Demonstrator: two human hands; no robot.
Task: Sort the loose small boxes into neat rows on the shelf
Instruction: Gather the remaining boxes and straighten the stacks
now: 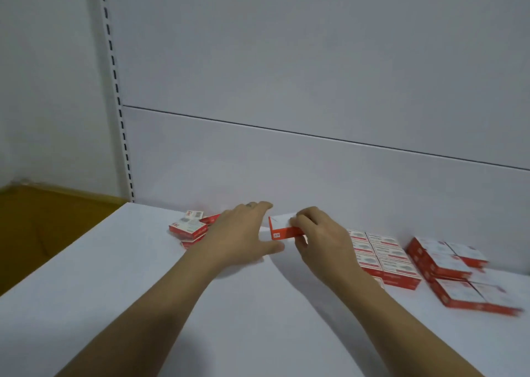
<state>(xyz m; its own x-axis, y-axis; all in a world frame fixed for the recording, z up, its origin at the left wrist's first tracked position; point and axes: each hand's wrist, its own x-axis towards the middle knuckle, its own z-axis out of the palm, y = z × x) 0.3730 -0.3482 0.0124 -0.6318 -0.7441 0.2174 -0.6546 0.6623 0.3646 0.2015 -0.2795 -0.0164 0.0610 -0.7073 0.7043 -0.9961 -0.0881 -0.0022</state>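
Small red-and-white boxes lie on a white shelf point(258, 305). My right hand point(321, 239) grips one small box point(282, 229) between fingers and thumb, just above the shelf near the back wall. My left hand point(241, 233) reaches forward with spread, straight fingers, its thumb close to the held box, and holds nothing. Behind it lies a loose heap of boxes point(189, 227), partly hidden by the hand. To the right of my right hand a neat block of boxes point(384, 257) lies in rows. Further right sits a stacked group of boxes point(456, 270).
The shelf's white back panel point(315, 161) rises right behind the boxes. A slotted upright point(120, 113) runs along its left side. A brown cardboard box point(43, 227) stands to the left, below the shelf edge.
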